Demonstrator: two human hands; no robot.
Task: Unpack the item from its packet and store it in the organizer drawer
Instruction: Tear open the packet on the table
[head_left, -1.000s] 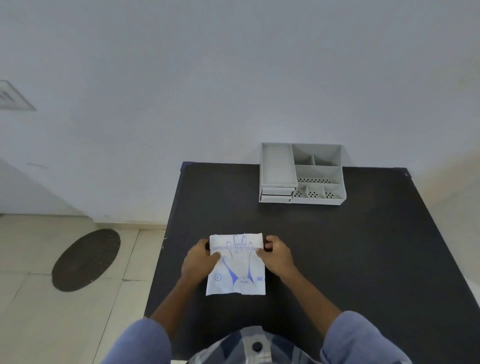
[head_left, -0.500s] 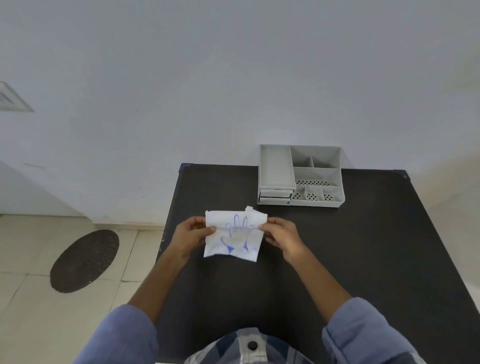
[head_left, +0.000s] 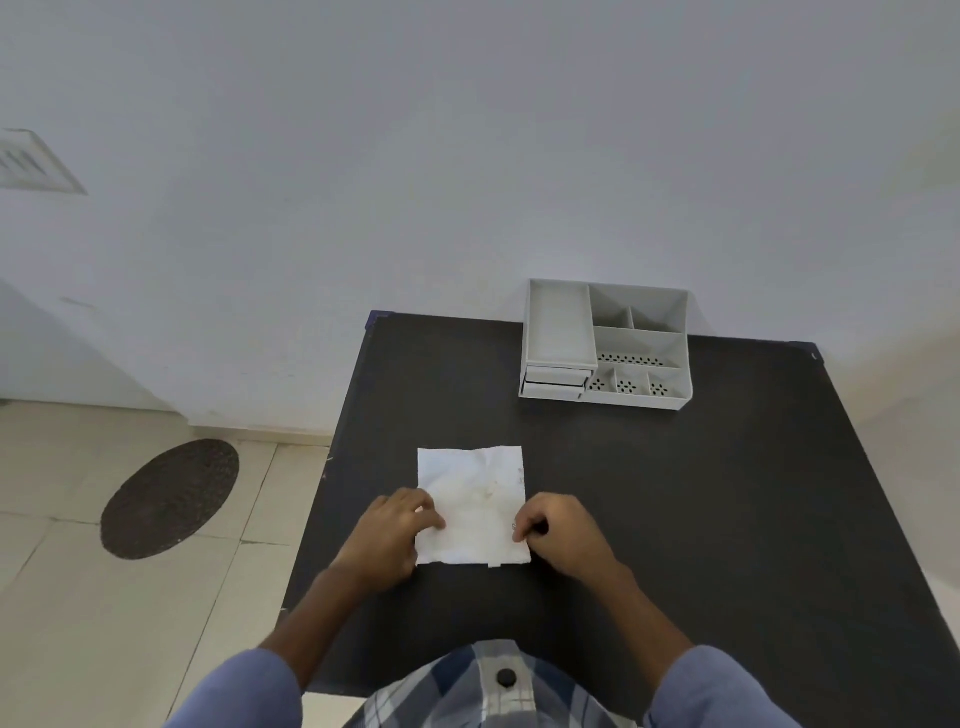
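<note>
A white square packet (head_left: 475, 493) lies flat on the black table (head_left: 675, 519), plain side up, its printed side hidden. My left hand (head_left: 397, 530) pinches the packet's lower left edge. My right hand (head_left: 558, 530) pinches its lower right edge. A grey organizer (head_left: 605, 345) stands at the table's far edge against the wall, with open compartments on top and two small closed drawers (head_left: 553, 382) at its front left.
The table's left edge (head_left: 332, 493) drops to a tiled floor with a dark oval mat (head_left: 169, 499). A white wall rises right behind the organizer. Bare black tabletop stretches to the right of the packet.
The packet was lifted off the table, flipped over, and laid back down with its plain side up. Both hands shifted from its top corners to its lower edges.
</note>
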